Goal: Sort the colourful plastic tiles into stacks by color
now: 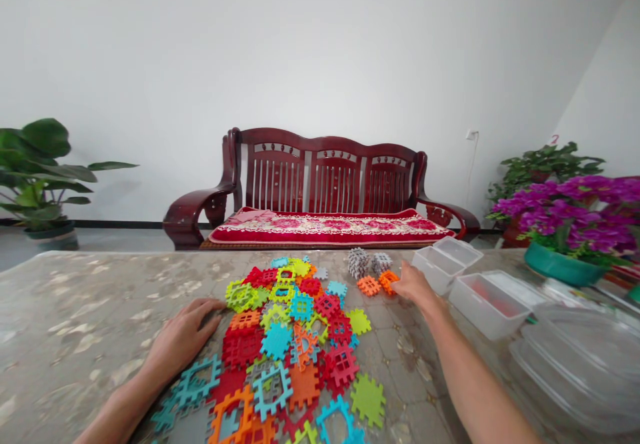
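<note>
Head view: I log an orange foam piece right at the fingertips of the right hand, which reaches forward over the table. The fingers seem to touch its near edge; I cannot tell whether they pinch it. Just left of them lies a second orange piece; just beyond, two grey stacks of notched pieces stand side by side.

Left hand: palm down, fingers extended, thumb apart from the index. Its fingertips lie beside the left edge of a mixed pile in red, blue, lime, orange and grey, which spreads between my two hands and toward me.

Right of the right-hand fingers I note an open clear box, then a second box with something reddish inside. Further right, magenta flowers. Well beyond all fingers: a dark red wooden bench with a patterned red cushion.
</note>
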